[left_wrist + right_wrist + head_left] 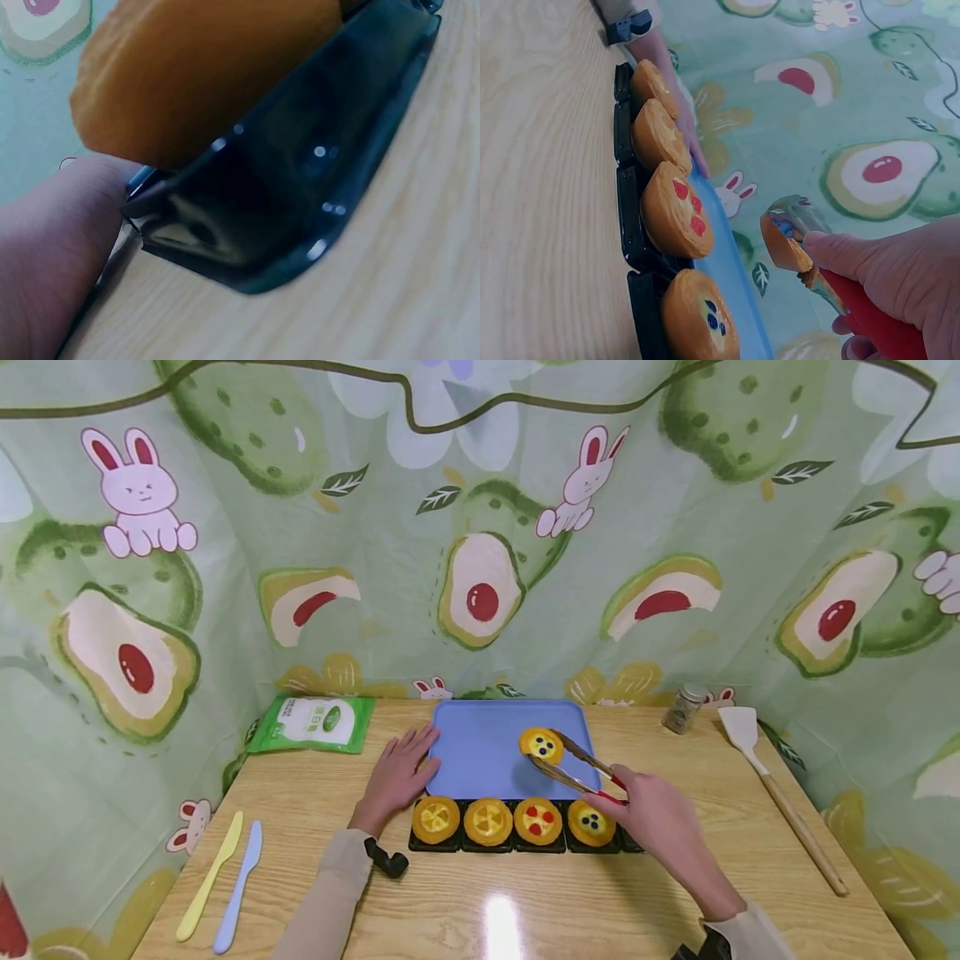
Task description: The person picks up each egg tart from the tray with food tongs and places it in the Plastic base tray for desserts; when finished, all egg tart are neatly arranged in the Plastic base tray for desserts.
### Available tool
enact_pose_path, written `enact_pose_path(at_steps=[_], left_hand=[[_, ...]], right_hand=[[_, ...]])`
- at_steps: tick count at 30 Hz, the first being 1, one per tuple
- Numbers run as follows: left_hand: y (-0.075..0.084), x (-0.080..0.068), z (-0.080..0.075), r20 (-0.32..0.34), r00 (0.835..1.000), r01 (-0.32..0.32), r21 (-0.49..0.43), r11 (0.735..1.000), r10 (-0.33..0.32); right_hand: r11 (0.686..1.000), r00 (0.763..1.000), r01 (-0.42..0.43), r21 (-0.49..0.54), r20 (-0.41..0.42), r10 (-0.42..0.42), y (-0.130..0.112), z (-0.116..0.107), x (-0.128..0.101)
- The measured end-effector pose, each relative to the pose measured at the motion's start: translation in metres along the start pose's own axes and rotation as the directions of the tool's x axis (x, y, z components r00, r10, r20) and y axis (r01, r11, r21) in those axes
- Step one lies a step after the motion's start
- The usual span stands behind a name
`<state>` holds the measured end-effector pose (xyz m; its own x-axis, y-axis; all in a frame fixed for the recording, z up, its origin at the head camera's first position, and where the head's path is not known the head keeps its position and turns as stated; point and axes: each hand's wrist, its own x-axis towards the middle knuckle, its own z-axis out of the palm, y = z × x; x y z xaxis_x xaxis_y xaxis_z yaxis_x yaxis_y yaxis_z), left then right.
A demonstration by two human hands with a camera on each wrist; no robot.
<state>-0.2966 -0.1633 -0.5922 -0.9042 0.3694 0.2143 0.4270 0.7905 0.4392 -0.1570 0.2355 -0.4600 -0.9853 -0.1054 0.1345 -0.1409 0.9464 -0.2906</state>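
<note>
So my right hand (651, 814) is wrapped around the red handles of the tongs (573, 766), squeezing them closed on a little tart with blue dots (542, 744), which is held just above the blue tray (480, 752), over its right-hand part. From my right wrist view you can see the tart's orange crust (784, 244) pinched in the metal tips, clear of the tray surface. My left hand (399, 774) lies flat with the fingers relaxed, holding nothing, resting on the wooden table (480, 902) with the fingertips touching the left edge of the tray. Right in front of the tray, between it and me, sits a black holder (517, 846) with four more tarts in a row: two yellow ones (461, 820), one with red dots (537, 821) and one with blue dots (591, 822). Off to the sides there's a green pouch (313, 723) at the back left, a yellow knife (210, 877) and a blue knife (238, 887) at the front left, and a small jar (684, 707) plus a spatula (780, 793) on the right.
</note>
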Motion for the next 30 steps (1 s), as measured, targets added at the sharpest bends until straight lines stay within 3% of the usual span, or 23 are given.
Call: enact_pose_path(at_steps=[5,15,23,30], left_hand=[[0.000,0.000,0.000,-0.001,1.000,-0.001,0.006,1.000,0.001],[-0.002,0.000,0.000,-0.001,1.000,-0.011,0.007,1.000,0.011],[-0.001,0.001,0.002,-0.020,1.000,-0.015,0.004,1.000,0.015],[0.000,0.000,0.002,-0.025,1.000,-0.016,-0.005,1.000,0.015]], right_hand=[[0.999,0.999,-0.021,-0.024,-0.025,0.021,0.007,-0.006,-0.017],[0.988,0.987,-0.153,-0.019,0.045,0.153,0.024,-0.023,-0.052],[0.977,0.977,-0.213,-0.017,0.017,0.213,0.040,-0.026,-0.077],[0.951,0.946,-0.306,-0.038,0.102,0.309,0.056,-0.029,-0.090]])
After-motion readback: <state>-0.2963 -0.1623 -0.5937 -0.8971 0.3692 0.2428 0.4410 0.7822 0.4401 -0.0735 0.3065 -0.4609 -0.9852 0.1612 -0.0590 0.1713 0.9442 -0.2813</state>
